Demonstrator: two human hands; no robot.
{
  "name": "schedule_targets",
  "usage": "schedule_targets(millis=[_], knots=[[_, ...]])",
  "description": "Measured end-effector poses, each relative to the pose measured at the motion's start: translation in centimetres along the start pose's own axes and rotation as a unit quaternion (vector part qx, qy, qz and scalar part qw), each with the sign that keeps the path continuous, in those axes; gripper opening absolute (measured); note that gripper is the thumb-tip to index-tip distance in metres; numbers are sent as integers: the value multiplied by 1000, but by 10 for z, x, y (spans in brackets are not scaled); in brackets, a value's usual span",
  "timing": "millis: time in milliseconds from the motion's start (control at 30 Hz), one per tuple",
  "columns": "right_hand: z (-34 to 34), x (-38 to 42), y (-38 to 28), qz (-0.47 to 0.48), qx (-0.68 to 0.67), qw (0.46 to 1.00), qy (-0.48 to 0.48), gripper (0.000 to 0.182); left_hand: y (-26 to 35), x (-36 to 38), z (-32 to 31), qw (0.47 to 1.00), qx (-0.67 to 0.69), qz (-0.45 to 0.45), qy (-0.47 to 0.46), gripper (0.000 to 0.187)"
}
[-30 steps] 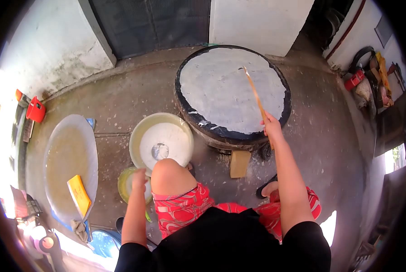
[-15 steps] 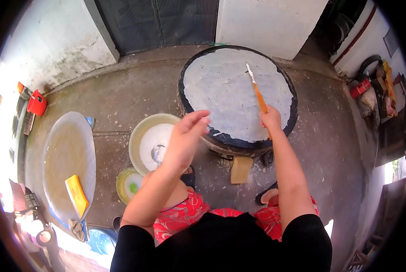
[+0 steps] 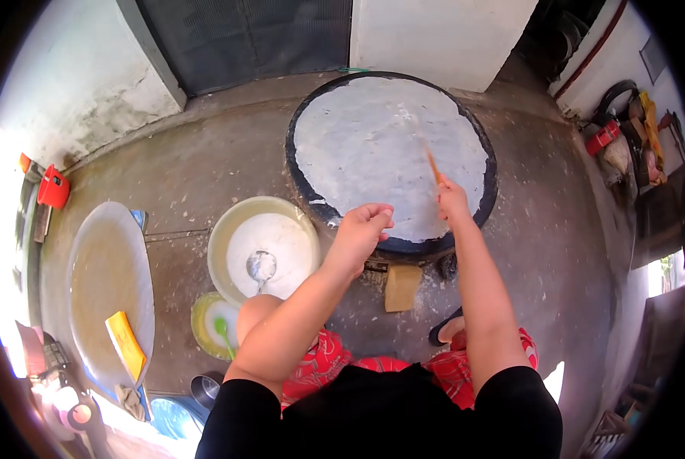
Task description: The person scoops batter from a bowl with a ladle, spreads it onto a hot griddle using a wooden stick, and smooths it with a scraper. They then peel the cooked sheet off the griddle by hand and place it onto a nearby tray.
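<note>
A large round black griddle (image 3: 293, 164) stands in front of me, its top covered by a thin greyish-white layer of batter (image 3: 365, 145). My right hand (image 3: 451, 200) grips the handle of a wooden spatula (image 3: 433, 166), whose blurred blade points away over the layer. Near the griddle's front left edge is my left hand (image 3: 365, 233), its fingers curled and drawn together; whether anything small is between them cannot be made out. Left of it sits a wide bowl (image 3: 217, 249) of white batter with a metal ladle (image 3: 261, 266) in it.
A smaller yellow-green bowl (image 3: 198, 325) holds a green spoon (image 3: 221, 327). Further left are an oval tray (image 3: 109, 268) with a yellow scraper (image 3: 125, 344), and a red bucket (image 3: 54, 187). A tan block (image 3: 402, 288) lies before the griddle.
My left hand has moved right, away from above the batter bowl, and its fingers have drawn together. The spatula's blade has swung and is now blurred. The view has shifted slightly.
</note>
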State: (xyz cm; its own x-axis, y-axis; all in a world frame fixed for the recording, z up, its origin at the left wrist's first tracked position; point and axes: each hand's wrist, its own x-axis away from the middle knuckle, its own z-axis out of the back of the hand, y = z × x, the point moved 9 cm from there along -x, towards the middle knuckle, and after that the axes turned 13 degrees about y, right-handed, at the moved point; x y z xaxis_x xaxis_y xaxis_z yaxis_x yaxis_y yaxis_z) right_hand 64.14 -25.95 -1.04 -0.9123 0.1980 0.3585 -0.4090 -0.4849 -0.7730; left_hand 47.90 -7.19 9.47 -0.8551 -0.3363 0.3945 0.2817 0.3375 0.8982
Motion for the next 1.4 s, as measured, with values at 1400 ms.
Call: schedule_targets(millis=[1400], knots=[[67, -25, 32, -49, -108, 990, 73, 33, -1, 2, -4, 999, 12, 10, -31, 27]])
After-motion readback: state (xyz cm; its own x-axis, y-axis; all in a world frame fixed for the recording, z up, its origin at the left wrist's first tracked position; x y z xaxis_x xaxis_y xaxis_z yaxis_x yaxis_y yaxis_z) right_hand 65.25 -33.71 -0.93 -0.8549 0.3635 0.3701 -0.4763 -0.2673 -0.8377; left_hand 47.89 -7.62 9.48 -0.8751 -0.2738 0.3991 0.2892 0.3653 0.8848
